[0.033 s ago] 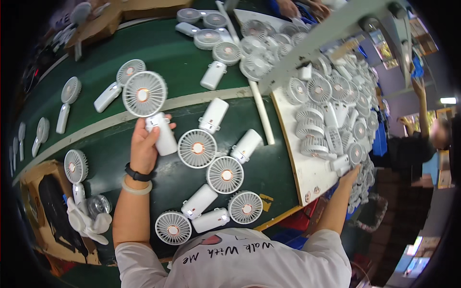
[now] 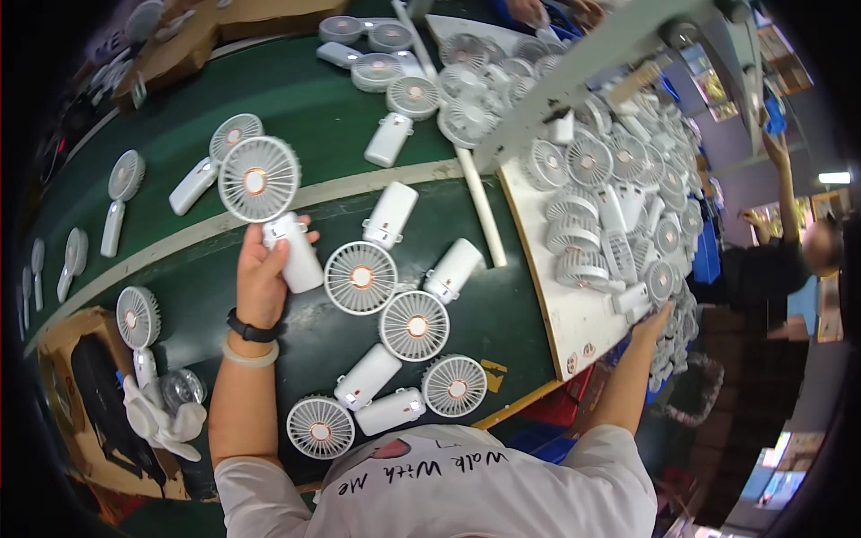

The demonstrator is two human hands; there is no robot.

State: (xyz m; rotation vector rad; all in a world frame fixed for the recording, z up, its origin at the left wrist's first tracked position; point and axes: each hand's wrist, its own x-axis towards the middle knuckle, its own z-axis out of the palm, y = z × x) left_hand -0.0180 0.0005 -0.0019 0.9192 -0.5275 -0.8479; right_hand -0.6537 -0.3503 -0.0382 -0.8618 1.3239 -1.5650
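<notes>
My left hand (image 2: 265,273) is closed round the white handle of a small handheld fan (image 2: 259,178), holding it up over the dark green table with its round grille at the top. My right hand (image 2: 652,325) reaches to the right edge of the white board, touching or beside a white fan (image 2: 633,302) at the near end of the heap. Its fingers are mostly hidden there. Between my arms several more white fans lie flat, among them one with a copper-ringed hub (image 2: 360,277), another (image 2: 414,326) below it, and one (image 2: 320,428) near my shirt.
A white board (image 2: 560,309) at the right bears a dense heap of fans. A pale rod (image 2: 482,211) lies left of it, and a metal frame bar (image 2: 574,76) crosses above. At left stands a cardboard box (image 2: 67,332) with a black bag. Other people's hands show at the top.
The whole view has shifted slightly, so the table and fans sit a little farther left. My left hand keeps its hold on the fan; my right hand stays by the heap.
</notes>
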